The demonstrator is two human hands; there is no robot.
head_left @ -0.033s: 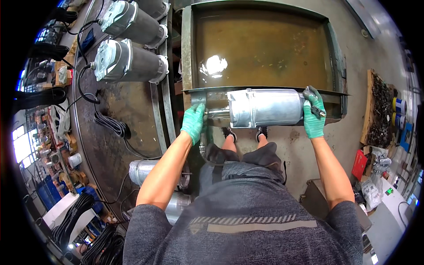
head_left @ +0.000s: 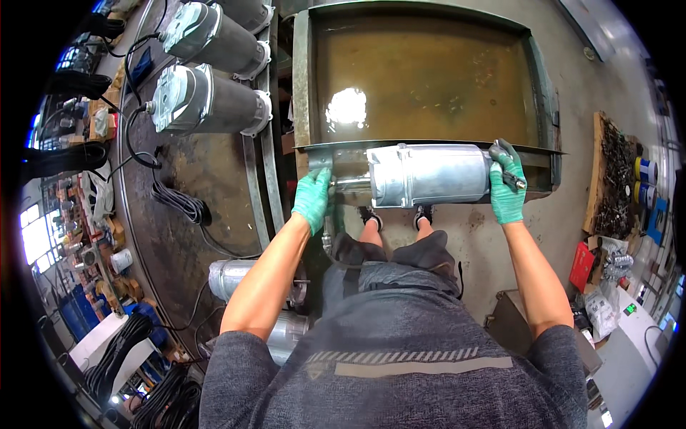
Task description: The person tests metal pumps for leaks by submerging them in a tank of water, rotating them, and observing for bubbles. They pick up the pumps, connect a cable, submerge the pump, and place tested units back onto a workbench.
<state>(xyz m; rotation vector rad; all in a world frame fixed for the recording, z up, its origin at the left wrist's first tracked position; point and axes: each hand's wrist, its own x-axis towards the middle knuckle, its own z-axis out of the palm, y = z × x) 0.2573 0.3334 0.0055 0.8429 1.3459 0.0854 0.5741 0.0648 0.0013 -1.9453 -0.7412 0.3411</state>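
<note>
A silver cylindrical motor (head_left: pixel 443 174) lies level in front of me, across the near edge of a water-filled metal tank (head_left: pixel 304 93). My left hand (head_left: pixel 313 196), in a green glove, is closed round the end of the thin metal shaft (head_left: pixel 351 184) that sticks out of the motor's left end. At the other end, my gloved right hand (head_left: pixel 507 187) is closed against the motor's end. A dark fitting with a metal tip (head_left: pixel 518 181) shows between its fingers; what it belongs to is partly hidden. A hose with a metal connector (head_left: pixel 327 236) hangs below my left hand.
Several similar motors (head_left: pixel 214 100) with black cables stand on the dark bench (head_left: pixel 214 164) at left; more motors (head_left: pixel 232 277) lie beside my left forearm. On the right are a wooden bin of dark metal parts (head_left: pixel 616 179) and a red box (head_left: pixel 582 264).
The bright reflection on the tank's water has changed shape slightly. My hands and the motor stay in place.
</note>
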